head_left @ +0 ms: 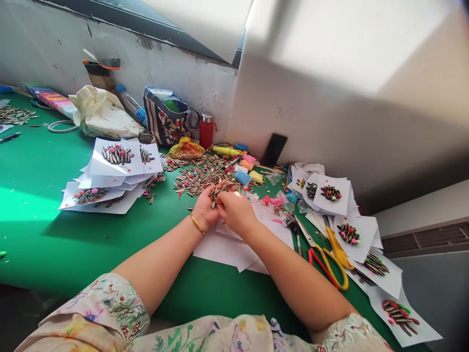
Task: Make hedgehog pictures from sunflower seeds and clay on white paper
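Note:
My left hand (205,208) is turned palm up and cupped, with several striped sunflower seeds (214,196) lying in it. Over that palm, my right hand (238,211) is bent with its fingers pinched together at the seeds; what its fingertips hold is hidden. Just beyond both hands spreads a loose pile of sunflower seeds (200,175). Below my wrists, white paper sheets (223,249) lie on the green table (161,274).
Cards with seed figures are stacked at left (117,166) and right (331,195). Scissors (326,259) lie right of the paper. Coloured clay pieces (244,177), a phone (274,149), a red bottle (206,131) and a striped bag (166,117) stand toward the wall.

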`<state>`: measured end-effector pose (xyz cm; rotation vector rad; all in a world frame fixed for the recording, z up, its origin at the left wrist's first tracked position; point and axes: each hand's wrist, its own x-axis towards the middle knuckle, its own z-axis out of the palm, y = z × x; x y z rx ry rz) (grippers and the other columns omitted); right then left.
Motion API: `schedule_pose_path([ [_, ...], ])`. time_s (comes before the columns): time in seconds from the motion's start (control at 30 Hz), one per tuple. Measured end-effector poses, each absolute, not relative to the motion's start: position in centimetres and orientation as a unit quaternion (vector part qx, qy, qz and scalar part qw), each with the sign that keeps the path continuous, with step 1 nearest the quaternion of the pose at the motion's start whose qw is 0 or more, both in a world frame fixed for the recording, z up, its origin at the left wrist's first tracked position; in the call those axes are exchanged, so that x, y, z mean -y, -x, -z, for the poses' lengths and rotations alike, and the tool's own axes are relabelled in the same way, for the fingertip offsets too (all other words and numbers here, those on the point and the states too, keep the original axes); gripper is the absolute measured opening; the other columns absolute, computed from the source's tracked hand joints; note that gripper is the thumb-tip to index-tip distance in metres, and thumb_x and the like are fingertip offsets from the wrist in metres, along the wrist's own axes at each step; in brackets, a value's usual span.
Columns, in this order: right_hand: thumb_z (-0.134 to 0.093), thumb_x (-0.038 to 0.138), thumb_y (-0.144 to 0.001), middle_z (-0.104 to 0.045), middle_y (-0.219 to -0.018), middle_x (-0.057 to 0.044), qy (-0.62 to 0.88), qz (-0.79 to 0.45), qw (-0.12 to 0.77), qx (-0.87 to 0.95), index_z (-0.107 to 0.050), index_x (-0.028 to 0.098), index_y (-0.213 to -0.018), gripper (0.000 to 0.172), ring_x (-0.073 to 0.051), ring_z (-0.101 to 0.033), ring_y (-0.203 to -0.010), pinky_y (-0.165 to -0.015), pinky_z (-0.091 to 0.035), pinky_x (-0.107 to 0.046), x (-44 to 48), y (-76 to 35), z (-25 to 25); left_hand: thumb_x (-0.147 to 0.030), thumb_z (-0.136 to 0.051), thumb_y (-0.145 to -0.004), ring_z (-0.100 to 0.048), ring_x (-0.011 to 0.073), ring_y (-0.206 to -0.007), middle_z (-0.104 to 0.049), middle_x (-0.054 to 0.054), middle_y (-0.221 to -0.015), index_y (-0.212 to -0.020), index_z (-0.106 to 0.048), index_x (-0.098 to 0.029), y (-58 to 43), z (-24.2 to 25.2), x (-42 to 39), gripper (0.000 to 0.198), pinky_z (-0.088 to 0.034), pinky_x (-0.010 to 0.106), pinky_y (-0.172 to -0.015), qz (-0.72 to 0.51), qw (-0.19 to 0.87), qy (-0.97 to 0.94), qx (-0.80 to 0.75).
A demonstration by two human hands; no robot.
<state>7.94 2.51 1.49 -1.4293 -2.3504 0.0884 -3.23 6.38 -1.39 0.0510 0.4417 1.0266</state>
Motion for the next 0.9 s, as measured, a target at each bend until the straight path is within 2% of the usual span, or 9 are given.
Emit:
schedule_pose_path([
  [0.1, -0.053, 0.015, -0.085, -0.069, -0.090, -0.003, 0.504, -0.099, 0.268, 0.815, -0.064, 0.023, -0.115, 0.033, -0.019, -0.059, -0.083, -0.072, -0.041, -0.029, -2.3, -9.4, -1.7, -0.029, -0.038, -0.096, -0.069, 0.0250, -0.103, -0.072, 0.014, -0.104, -0.120, -0.064, -0.014, 3.3, 1.5, -6.4, 0.039, -0.053, 0.040, -0.093, -0.498, 0.844, -0.020, -0.200],
  [0.17, -0.052, 0.017, -0.086, -0.070, -0.095, -0.003, 0.507, -0.145, 0.314, 0.790, -0.067, 0.023, -0.106, 0.026, -0.018, -0.061, -0.087, -0.075, -0.044, -0.029, -2.1, -11.1, -1.6, -0.028, -0.038, -0.096, -0.068, 0.0255, -0.103, -0.071, 0.015, -0.105, -0.118, -0.064, -0.014, 3.3, 1.7, -6.4, 0.037, -0.055, 0.039, -0.090, -0.506, 0.840, -0.017, -0.197],
  [0.27, -0.054, 0.022, -0.085, -0.071, -0.088, -0.002, 0.549, -0.212, 0.338, 0.734, -0.068, 0.022, -0.092, 0.016, -0.017, -0.063, -0.079, -0.071, -0.046, -0.029, -1.6, -13.8, -0.6, -0.027, -0.041, -0.095, -0.067, 0.0263, -0.107, -0.070, 0.016, -0.108, -0.114, -0.065, -0.015, 3.3, 1.8, -6.4, 0.033, -0.056, 0.041, -0.089, -0.516, 0.836, -0.012, -0.186],
  [0.4, -0.059, 0.025, -0.079, -0.070, -0.078, -0.001, 0.584, -0.282, 0.332, 0.685, -0.066, 0.021, -0.083, 0.009, -0.016, -0.061, -0.067, -0.062, -0.046, -0.027, -1.0, -16.2, 1.1, -0.025, -0.044, -0.094, -0.065, 0.0271, -0.112, -0.071, 0.014, -0.105, -0.110, -0.065, -0.015, 3.2, 2.0, -6.4, 0.029, -0.055, 0.042, -0.092, -0.520, 0.834, -0.007, -0.186],
  [0.53, -0.058, 0.022, -0.075, -0.068, -0.074, 0.000, 0.589, -0.285, 0.312, 0.688, -0.067, 0.019, -0.076, 0.009, -0.015, -0.059, -0.064, -0.060, -0.045, -0.026, -0.6, -16.2, 1.9, -0.025, -0.043, -0.094, -0.064, 0.0275, -0.113, -0.070, 0.014, -0.105, -0.110, -0.065, -0.015, 3.2, 2.1, -6.4, 0.029, -0.056, 0.042, -0.091, -0.520, 0.832, -0.012, -0.190],
  [0.73, -0.058, 0.018, -0.079, -0.073, -0.083, -0.001, 0.576, -0.276, 0.287, 0.714, -0.071, 0.021, -0.087, 0.016, -0.015, -0.063, -0.070, -0.066, -0.048, -0.027, -0.7, -15.5, 2.3, -0.026, -0.043, -0.094, -0.063, 0.0273, -0.114, -0.070, 0.015, -0.109, -0.108, -0.066, -0.015, 3.2, 2.0, -6.5, 0.029, -0.056, 0.042, -0.092, -0.520, 0.831, -0.021, -0.196],
  [0.9, -0.057, 0.013, -0.083, -0.074, -0.089, -0.001, 0.559, -0.247, 0.260, 0.748, -0.073, 0.023, -0.086, 0.020, -0.017, -0.067, -0.081, -0.073, -0.049, -0.028, -0.8, -15.7, 2.6, -0.026, -0.042, -0.095, -0.065, 0.0270, -0.112, -0.070, 0.014, -0.107, -0.113, -0.065, -0.015, 3.1, 1.9, -6.4, 0.031, -0.056, 0.043, -0.091, -0.521, 0.830, -0.018, -0.198],
])
